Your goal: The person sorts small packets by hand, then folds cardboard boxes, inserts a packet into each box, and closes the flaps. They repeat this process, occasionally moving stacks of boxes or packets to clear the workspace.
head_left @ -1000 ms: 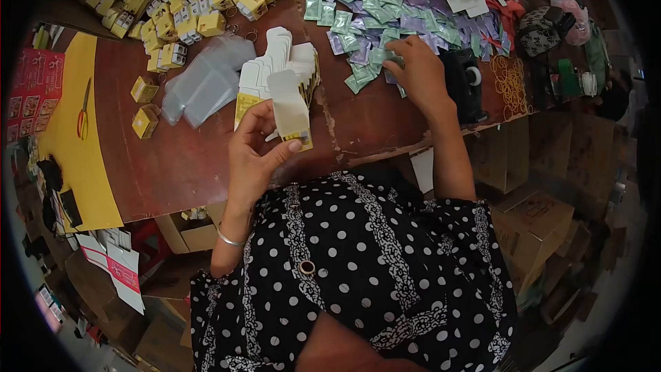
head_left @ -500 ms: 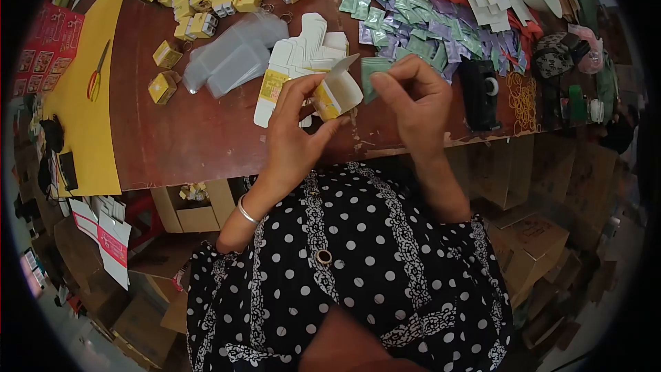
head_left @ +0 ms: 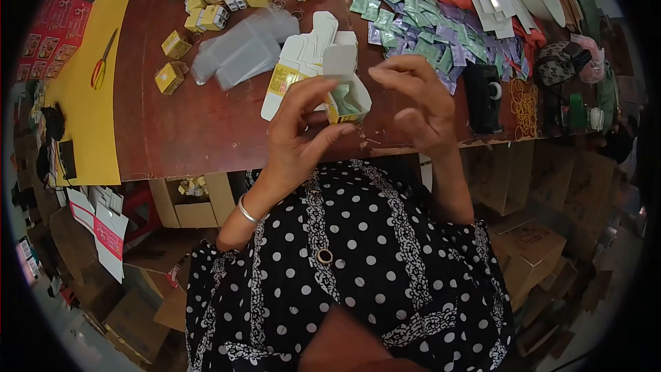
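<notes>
Head: yellow box (head_left: 360, 96), mouth toward camera, long axis unclear

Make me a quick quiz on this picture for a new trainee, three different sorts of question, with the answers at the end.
1. Which hand is holding a small box?

2. True or false: the top flap of that box is folded down shut.

3. Fill in the blank: the cutting tool lying on the yellow sheet is a pair of ____.

Key:
1. The left hand; the right hand is beside the box and appears to hold nothing.
2. False. The flap stands up, and a green packet shows inside.
3. Scissors.
</notes>
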`<action>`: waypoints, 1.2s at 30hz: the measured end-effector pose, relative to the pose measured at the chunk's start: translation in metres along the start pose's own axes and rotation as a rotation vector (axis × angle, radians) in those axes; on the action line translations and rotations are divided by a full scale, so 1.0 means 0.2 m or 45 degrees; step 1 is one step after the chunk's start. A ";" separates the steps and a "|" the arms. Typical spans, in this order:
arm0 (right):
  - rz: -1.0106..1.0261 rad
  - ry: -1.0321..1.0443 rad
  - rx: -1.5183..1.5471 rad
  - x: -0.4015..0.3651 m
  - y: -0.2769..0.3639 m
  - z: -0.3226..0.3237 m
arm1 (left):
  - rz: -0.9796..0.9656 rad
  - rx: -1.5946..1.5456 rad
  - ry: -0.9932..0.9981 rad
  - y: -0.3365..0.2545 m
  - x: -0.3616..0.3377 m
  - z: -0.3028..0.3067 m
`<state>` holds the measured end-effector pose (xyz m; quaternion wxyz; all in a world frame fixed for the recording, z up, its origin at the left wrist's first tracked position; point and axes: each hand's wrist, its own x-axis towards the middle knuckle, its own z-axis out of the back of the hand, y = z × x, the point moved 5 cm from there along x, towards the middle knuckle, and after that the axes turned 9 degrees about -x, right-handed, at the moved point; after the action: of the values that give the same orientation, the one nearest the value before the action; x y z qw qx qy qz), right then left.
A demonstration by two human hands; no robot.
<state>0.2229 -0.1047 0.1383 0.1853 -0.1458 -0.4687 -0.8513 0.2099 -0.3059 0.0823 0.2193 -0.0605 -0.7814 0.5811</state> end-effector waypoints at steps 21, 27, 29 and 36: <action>0.311 0.149 -0.212 -0.03 -0.02 -0.21 | 0.362 -0.430 0.081 0.05 0.02 -0.01; 0.032 0.070 0.168 -0.05 -0.02 -0.22 | 0.378 -0.486 -0.033 0.01 0.07 -0.03; 0.204 0.109 0.078 -0.05 0.00 -0.20 | 0.400 -0.493 -0.041 0.02 0.07 -0.02; -0.093 0.139 0.352 -0.06 -0.03 -0.21 | 0.390 -0.279 0.022 -0.01 0.05 -0.02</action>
<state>0.2274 -0.1358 0.1067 0.1979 -0.0552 -0.5757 -0.7915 0.2029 -0.2998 0.0868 0.1271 -0.2075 -0.8198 0.5185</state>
